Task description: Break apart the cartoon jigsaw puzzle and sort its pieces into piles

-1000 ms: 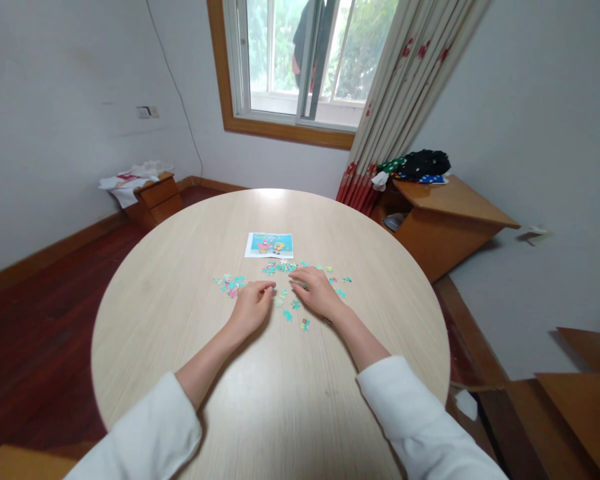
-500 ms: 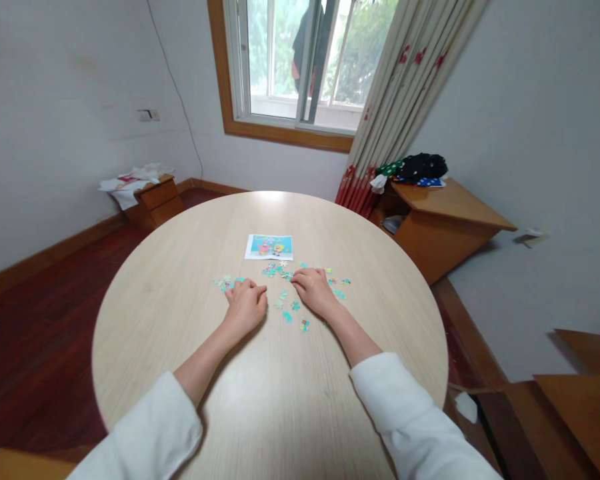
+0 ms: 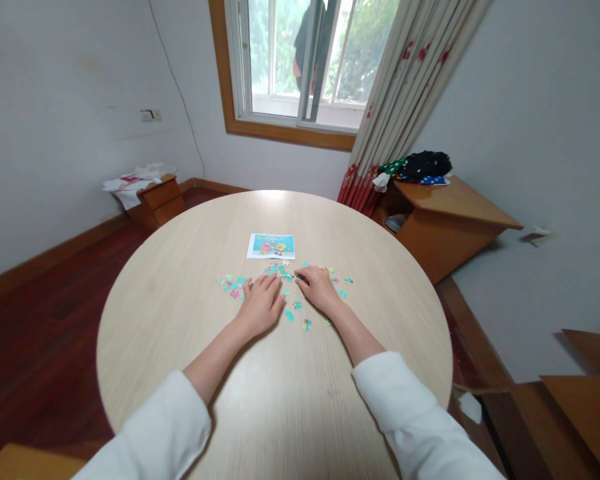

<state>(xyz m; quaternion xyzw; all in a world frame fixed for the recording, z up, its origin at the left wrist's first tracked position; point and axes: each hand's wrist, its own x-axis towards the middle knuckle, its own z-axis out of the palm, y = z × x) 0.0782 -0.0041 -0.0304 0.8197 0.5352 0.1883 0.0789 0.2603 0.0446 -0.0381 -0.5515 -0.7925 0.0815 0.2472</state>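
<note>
While a small brown wooden drawer cabinet (image 3: 163, 200) bearing crumpled white cloths (image 3: 140, 177) stands well beyond the left hand (image 3: 261, 303) and to its left, a loose cluster of turquoise, pink and pale-green interlocking jigsaw pieces (image 3: 235, 294) lies just left of that hand's fingers, on a round, pale wood-grained table (image 3: 270, 413). The left hand is palm down and released: its fingers are extended and spread, with the thumb set apart. Directly ahead of it lies a flat, rectangular picture card (image 3: 273, 255), white-edged, printed with a pink figure and a yellow figure on blue. Between this card and the two hands is a second group of jigsaw pieces (image 3: 273, 270), partly covered by the left fingertips. To the right of the left hand, and nearer the wearer than the right fingertips, single turquoise and yellow-brown pieces (image 3: 289, 316) lie apart. The right hand (image 3: 319, 291) is palm down, fingers bent, tips at the right end of the second group; whether it grasps a piece cannot be determined. Further pieces (image 3: 343, 293) lie scattered just right of the right hand.
</note>
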